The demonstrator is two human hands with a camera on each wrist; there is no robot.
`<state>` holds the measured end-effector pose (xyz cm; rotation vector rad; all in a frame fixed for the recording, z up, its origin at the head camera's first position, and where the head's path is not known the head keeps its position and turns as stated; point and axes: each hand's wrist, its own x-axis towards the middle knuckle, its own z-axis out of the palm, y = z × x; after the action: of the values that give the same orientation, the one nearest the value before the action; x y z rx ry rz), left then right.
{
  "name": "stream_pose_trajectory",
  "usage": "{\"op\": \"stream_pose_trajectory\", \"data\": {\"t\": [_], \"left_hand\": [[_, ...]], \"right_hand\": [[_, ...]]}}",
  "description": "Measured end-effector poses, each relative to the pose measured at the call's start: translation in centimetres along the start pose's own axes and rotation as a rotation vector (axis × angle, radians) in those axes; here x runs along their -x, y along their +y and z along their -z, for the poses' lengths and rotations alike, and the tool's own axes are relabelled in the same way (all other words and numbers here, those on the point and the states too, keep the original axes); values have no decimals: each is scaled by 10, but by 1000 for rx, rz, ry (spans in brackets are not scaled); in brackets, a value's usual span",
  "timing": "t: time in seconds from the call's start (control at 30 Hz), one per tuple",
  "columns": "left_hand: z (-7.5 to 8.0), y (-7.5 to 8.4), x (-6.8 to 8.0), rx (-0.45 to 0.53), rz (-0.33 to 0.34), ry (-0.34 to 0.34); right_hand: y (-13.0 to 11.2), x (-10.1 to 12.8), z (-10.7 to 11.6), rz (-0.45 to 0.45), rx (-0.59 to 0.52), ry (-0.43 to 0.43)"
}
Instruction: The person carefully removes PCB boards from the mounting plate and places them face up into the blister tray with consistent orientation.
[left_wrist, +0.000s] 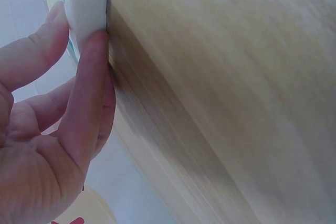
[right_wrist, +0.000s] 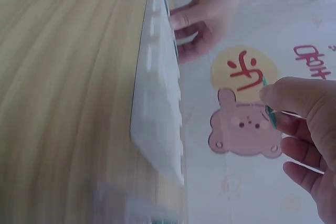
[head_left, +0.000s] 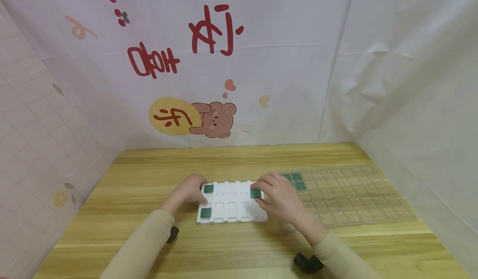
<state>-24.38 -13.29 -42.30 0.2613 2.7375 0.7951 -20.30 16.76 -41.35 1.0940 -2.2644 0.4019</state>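
Note:
A white tray (head_left: 231,209) with pockets lies on the table, a small green square circuit board (head_left: 208,189) in its far left pocket and another board (head_left: 206,213) in its near left pocket. My left hand (head_left: 192,188) grips the tray's left end; in the left wrist view its thumb and fingers close on the white edge (left_wrist: 86,3). Over the far right corner, my right hand (head_left: 279,195) pinches a third green board (head_left: 255,193). The right wrist view shows that board (right_wrist: 270,116) between thumb and fingertip, held above the tray (right_wrist: 157,93).
To the right, a large clear plastic tray (head_left: 347,196) with many compartments holds several green boards (head_left: 300,185) at its far left corner, partly behind the right hand. A printed white curtain (head_left: 284,63) hangs along the back of the wooden table (head_left: 224,250).

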Motion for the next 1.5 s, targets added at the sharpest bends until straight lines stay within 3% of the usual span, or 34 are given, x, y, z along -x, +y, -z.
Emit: {"op": "stream_pose_trajectory", "data": {"t": [0.47, 1.0, 1.5], "left_hand": [[-1, 0, 1, 14, 4, 0], [-3, 0, 1, 15, 2, 0], [-2, -1, 0, 21, -2, 4]], "right_hand": [[35, 33, 20, -7, 2, -41], [59, 56, 29, 28, 3, -54], [78, 69, 27, -60, -15, -185]]}}
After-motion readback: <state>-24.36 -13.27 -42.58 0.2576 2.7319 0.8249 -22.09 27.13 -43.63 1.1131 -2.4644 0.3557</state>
